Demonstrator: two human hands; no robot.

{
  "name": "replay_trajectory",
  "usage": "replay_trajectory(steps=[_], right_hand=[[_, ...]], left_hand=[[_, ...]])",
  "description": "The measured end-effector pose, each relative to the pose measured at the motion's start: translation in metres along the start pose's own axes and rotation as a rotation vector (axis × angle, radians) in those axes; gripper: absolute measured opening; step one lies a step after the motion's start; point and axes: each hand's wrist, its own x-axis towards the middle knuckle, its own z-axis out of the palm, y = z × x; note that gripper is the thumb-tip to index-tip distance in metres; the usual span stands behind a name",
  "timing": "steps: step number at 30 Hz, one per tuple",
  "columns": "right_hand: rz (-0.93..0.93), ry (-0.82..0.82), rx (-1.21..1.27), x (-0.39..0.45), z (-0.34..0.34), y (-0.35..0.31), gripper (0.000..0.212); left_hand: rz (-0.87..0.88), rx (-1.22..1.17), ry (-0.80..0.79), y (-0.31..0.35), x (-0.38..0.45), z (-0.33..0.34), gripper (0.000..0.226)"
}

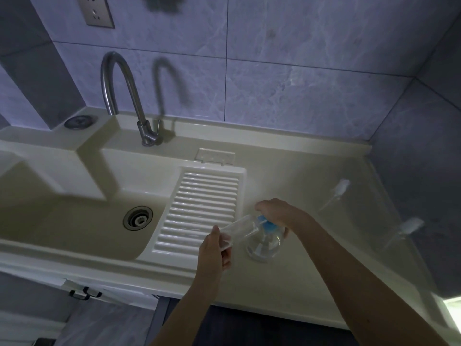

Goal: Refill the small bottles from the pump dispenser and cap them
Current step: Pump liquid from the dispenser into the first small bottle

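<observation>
Now left hand [215, 248] grips one small bottle [238, 227]; right hand [273, 212] presses one pump dispenser [264, 242].

Pump dispenser [263, 242]: clear glossy plastic body, blue plastic pump head. Small bottle [235, 229] in left hand [214, 253]: clear, see-through, plastic or glass not certain. 2 pump caps [335, 193] on countertop: translucent whitish plastic, blurred. Sink [74, 221] and ribbed washboard [202, 208]: cream, smooth, glossy. Faucet [117, 88]: brushed metal, satin sheen. Drain [138, 218]: metal ring. Wall tiles [311, 71]: grey marbled, polished. Socket plate [96, 11]: brushed metal look.
</observation>
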Motion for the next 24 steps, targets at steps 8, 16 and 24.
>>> replay_trajectory(steps=[8,16,24], right_hand=[[-0.089,0.109,-0.436,-0.003,0.005,0.001,0.028],[0.198,-0.170,0.210,-0.002,-0.005,-0.001,0.059],[0.007,-0.023,-0.086,-0.010,-0.003,-0.004,0.033]], left_hand=[[-0.048,0.039,0.000,-0.011,0.008,-0.003,0.044],[-0.009,0.025,-0.009,-0.004,0.002,-0.002,0.039],[-0.006,0.036,-0.004,-0.005,0.003,-0.001,0.039]])
